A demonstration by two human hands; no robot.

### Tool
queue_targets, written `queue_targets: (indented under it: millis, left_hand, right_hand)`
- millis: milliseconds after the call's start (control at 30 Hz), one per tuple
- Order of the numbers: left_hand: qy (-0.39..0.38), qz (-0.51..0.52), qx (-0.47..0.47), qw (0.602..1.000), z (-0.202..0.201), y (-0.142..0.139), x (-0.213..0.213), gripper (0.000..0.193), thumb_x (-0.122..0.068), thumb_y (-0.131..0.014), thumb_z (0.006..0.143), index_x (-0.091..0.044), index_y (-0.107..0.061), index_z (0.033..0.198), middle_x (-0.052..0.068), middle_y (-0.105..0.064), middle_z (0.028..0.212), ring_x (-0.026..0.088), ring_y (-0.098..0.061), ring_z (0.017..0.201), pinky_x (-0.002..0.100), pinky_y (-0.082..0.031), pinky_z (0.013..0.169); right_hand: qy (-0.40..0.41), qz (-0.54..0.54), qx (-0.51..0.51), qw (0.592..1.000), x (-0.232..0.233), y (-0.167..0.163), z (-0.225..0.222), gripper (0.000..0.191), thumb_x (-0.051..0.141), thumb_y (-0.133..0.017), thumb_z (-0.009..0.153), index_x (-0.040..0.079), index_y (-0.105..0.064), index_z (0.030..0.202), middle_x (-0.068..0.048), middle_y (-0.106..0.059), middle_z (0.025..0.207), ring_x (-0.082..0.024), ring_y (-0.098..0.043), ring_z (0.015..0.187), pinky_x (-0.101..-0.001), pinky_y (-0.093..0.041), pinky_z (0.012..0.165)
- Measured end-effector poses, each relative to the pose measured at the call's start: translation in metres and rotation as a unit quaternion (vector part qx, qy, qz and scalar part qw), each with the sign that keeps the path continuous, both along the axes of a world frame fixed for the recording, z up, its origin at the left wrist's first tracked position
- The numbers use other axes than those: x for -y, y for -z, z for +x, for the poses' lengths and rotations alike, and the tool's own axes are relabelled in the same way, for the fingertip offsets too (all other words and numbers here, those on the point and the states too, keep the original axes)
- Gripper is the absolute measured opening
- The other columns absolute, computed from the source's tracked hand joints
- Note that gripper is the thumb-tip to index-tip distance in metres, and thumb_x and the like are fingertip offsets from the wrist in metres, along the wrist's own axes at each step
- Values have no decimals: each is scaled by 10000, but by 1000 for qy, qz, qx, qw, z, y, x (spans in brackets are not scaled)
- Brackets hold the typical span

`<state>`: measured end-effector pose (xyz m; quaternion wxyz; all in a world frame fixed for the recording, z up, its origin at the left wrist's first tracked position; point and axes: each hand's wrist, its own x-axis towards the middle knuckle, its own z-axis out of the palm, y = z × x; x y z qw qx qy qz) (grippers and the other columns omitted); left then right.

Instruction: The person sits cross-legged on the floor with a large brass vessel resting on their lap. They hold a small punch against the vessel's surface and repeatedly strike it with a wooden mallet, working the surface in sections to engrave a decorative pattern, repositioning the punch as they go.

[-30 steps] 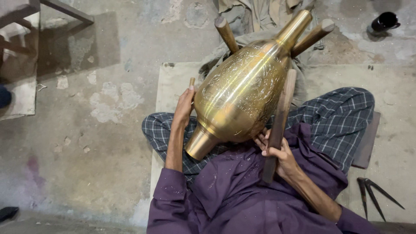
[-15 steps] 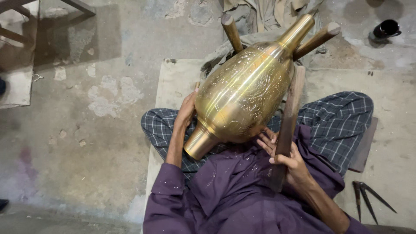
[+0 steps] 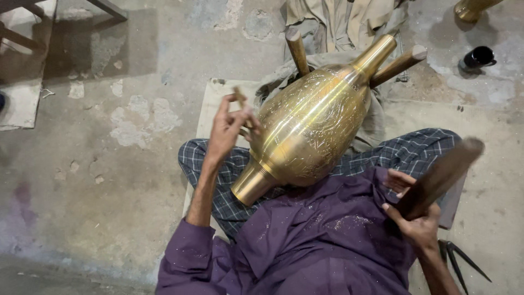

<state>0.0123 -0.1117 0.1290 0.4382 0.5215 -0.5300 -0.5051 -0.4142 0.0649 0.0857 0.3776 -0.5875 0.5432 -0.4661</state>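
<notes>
One large brass vase (image 3: 308, 131) lies tilted across your lap, its flared foot toward your chest and its narrow neck pointing up and away between two wooden pegs (image 3: 297, 50) that stick up from a heap of drab cloth (image 3: 349, 27). Its belly is smooth, polished and finely engraved, with plain bright bands running lengthwise. Your left hand (image 3: 228, 128) sits at the vase's left flank, fingers pinched around a small slim tool (image 3: 240, 98) whose tip meets the metal. Your right hand (image 3: 417, 216) is well clear of the vase on the right, its grip clenched around a long dark wooden bat (image 3: 439, 175), blurred and angled up and outward. There is open room between that bat and the vase's right edge. You sit cross-legged on a pale mat (image 3: 210, 114) over a rough, patched concrete floor (image 3: 109, 164), wide and bare to your left. A pair of dark pointed dividers (image 3: 458, 259) lies by your right elbow, and a small black cup (image 3: 479, 56) stands at the far right.
</notes>
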Motion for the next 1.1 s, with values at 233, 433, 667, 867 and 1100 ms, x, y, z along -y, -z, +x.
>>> queue_targets:
  millis: [233, 433, 667, 867, 1100]
  left_hand:
    - [187, -47, -53, 980, -65, -44, -12, 721, -159, -764, 915, -100, -361, 1510, 139, -776, 974, 204, -797, 830, 336, -716, 678]
    - [263, -70, 26, 962, -80, -43, -7, 635, -183, -796, 922, -105, -503, 1480, 119, -813, 947, 198, -810, 863, 347, -690, 743]
    - [317, -190, 144, 918, -92, -44, -8, 593, -203, -775, 919, -209, -550, 1468, 86, -814, 1026, 202, -813, 938, 381, -673, 849]
    - [330, -216, 191, 899, -96, -45, -5, 534, -173, -775, 910, -196, -599, 1414, 79, -817, 1010, 194, -806, 934, 370, -652, 824]
    - [345, -221, 207, 889, -101, -42, -6, 575, -149, -775, 879, -207, -595, 1421, 69, -809, 1008, 200, -801, 902, 364, -646, 807]
  right_hand:
    - [34, 60, 53, 996, -14, 48, -4, 276, 81, -771, 907, 13, -623, 1129, -90, -720, 1035, -188, -719, 955, -320, -595, 869]
    - [9, 140, 20, 990, 1, 41, -13, 528, 97, -785, 837, 25, -549, 1304, -84, -661, 876, -171, -658, 695, -314, -559, 614]
    - [18, 125, -12, 992, 7, 16, 11, 400, 103, -770, 882, -11, -562, 1204, -81, -669, 880, -169, -688, 643, -325, -602, 546]
    - [29, -107, -139, 984, 16, 7, 14, 527, 98, -756, 819, -67, -507, 1253, -141, -665, 1019, -224, -685, 871, -359, -591, 736]
    - [34, 80, -104, 991, 21, 6, 14, 416, 142, -814, 832, 27, -595, 1166, -62, -686, 796, -149, -682, 597, -288, -590, 525]
